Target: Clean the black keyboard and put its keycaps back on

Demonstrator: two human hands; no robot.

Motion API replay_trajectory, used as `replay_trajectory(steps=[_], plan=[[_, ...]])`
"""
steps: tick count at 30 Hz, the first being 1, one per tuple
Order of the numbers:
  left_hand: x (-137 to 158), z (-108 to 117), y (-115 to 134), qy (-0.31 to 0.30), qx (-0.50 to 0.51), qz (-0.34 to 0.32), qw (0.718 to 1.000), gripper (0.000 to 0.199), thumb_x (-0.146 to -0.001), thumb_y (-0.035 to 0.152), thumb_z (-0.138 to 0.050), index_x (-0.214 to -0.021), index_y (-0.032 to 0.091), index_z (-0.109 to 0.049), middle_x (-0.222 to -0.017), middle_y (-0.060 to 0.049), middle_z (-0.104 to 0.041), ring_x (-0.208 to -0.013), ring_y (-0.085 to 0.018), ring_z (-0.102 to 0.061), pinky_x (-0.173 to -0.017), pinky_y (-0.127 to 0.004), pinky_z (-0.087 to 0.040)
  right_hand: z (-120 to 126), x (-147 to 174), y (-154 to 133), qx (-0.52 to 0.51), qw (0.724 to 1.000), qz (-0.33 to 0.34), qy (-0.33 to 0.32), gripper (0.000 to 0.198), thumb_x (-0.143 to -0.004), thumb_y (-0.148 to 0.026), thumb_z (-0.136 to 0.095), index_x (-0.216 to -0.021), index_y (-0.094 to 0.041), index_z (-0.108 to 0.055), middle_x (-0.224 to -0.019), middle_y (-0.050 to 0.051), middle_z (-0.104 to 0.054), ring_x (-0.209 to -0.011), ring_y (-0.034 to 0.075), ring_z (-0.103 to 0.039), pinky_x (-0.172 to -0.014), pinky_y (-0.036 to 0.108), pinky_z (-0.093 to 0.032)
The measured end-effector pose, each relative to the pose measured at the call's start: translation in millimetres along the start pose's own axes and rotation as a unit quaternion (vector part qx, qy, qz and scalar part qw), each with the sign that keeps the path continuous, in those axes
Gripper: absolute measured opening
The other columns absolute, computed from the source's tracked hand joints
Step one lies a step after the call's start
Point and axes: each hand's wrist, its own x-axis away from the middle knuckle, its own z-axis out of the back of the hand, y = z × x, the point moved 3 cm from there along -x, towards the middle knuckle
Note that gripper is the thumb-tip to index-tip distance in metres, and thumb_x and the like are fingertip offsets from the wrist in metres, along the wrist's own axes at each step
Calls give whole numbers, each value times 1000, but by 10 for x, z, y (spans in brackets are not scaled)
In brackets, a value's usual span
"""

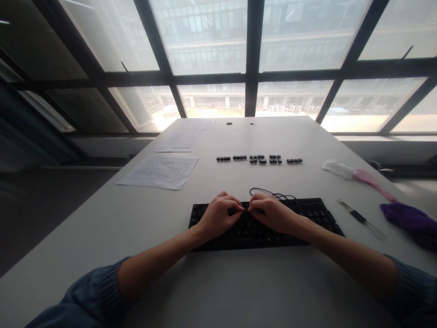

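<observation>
A black keyboard (pixel 218 243) lies on the white table in front of me, with its cable (pixel 262 190) looped behind it. Over its upper middle, my left hand (pixel 221 212) is closed in a pinch, thumb against fingertips. My right hand (pixel 269 210) pinches in the same way just beside it, the two sets of fingertips almost meeting. Whatever small thing they hold is too dark and small to make out. Beyond the keyboard stand loose black keycaps (pixel 262 161) in short rows, several in each group. Both hands cover part of the keys.
Sheets of written paper (pixel 160 171) lie to the left. On the right are a wire keycap puller (pixel 360 217) with a dark grip, a pink-handled item (pixel 373 183) with a whitish end, and a purple cloth (pixel 411 223). Windows (pixel 211 36) rise behind the table.
</observation>
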Motion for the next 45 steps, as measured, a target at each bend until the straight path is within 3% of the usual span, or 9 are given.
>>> replay_trajectory(steps=[5, 10, 16, 23, 25, 30, 36, 45], plan=[[-3, -11, 1, 2, -22, -8, 1000, 13, -83, 12, -69, -84, 23, -76, -92, -1, -75, -89, -19, -59, -84, -34, -49, 2, 3, -7, 0, 1000, -1, -3, 15, -87, -5, -60, -86, -17, -69, -91, 6, -64, -81, 17, -60, -76, 29, -48], [-12, 12, 74, -33, -85, -45, 995, 12, -89, 17, -64, -85, 22, -75, -94, -3, -74, -90, -21, -56, -84, -37, -48, 10, 1, -31, 11, 1000, 0, -9, 15, -88, -6, -59, -85, -16, -68, -91, 6, -62, -80, 16, -58, -75, 29, -47], [-7, 57, 188, -54, -125, -68, 988, 20, -94, 25, -58, -81, 22, -73, -97, -4, -71, -94, -22, -56, -89, -40, -45, 68, -38, -102, 35, 998, 14, -47, 21, -94, -10, -55, -79, -16, -67, -86, 6, -60, -74, 15, -55, -71, 29, -45], [13, -13, 175, -53, -153, -74, 984, 22, -94, 22, -57, -77, 20, -70, -97, -4, -70, -95, -22, -55, -89, -40, -45, 70, -102, -120, 68, 994, -4, -88, 24, -90, -5, -57, -71, -16, -67, -82, 5, -61, -74, 15, -56, -72, 29, -45], [19, -21, 168, -50, -154, -75, 984, 22, -95, 23, -56, -78, 20, -70, -97, -4, -70, -95, -22, -55, -89, -40, -45, 84, -84, -91, 43, 996, -6, -72, 21, -90, -7, -60, -74, -16, -70, -84, 5, -63, -76, 15, -58, -74, 29, -46], [27, -25, 151, -32, -140, -69, 987, 23, -96, 22, -55, -79, 20, -70, -94, -5, -70, -95, -21, -56, -90, -40, -46, 170, 11, 89, -59, 993, -69, 74, 11, -87, -14, -68, -84, -19, -77, -92, 5, -71, -86, 19, -66, -81, 31, -51], [25, -24, 139, -33, -128, -64, 989, 23, -96, 23, -55, -79, 20, -70, -93, -4, -70, -93, -21, -56, -89, -39, -46, 66, 82, 106, -78, 993, -72, 54, 22, -89, -11, -61, -101, -22, -77, -99, 6, -71, -89, 19, -67, -82, 33, -54], [32, -15, 150, -31, -125, -64, 990, 23, -96, 22, -55, -79, 20, -70, -92, -4, -70, -92, -21, -56, -89, -39, -46, 10, 94, 61, -58, 995, -22, 80, 13, -86, -9, -67, -81, -19, -72, -91, 6, -71, -86, 20, -66, -82, 35, -54]])
